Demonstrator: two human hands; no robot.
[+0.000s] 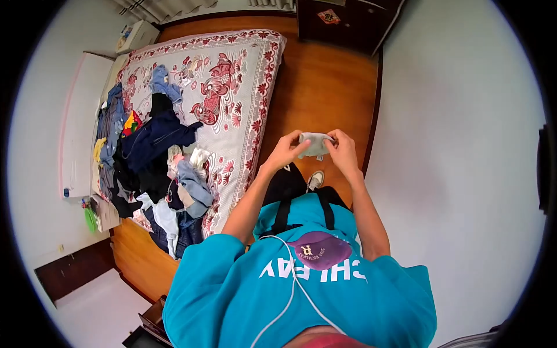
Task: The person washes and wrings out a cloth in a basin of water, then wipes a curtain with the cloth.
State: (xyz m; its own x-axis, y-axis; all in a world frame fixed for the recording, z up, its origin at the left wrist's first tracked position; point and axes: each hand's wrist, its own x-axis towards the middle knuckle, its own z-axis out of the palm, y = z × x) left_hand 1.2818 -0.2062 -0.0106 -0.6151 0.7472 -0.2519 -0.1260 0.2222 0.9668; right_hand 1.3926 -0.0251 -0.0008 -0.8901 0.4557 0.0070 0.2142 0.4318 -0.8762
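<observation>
Between my two hands, out in front of my body, is a small pale grey folded cloth (315,145); its exact kind I cannot make out. My left hand (286,151) pinches its left end, the thumb on the near face. On the other end, my right hand (343,152) grips it in the same way. A small tab hangs from its lower edge. The cloth is held in the air above the wooden floor, near my legs.
To the left stands a bed with a red-and-white patterned cover (238,139). A heap of mixed clothes (156,145) lies on it and hangs over its near end. A white wall (452,174) rises on the right. A dark cabinet (348,23) stands ahead, and an open drawer (154,318) juts out at lower left.
</observation>
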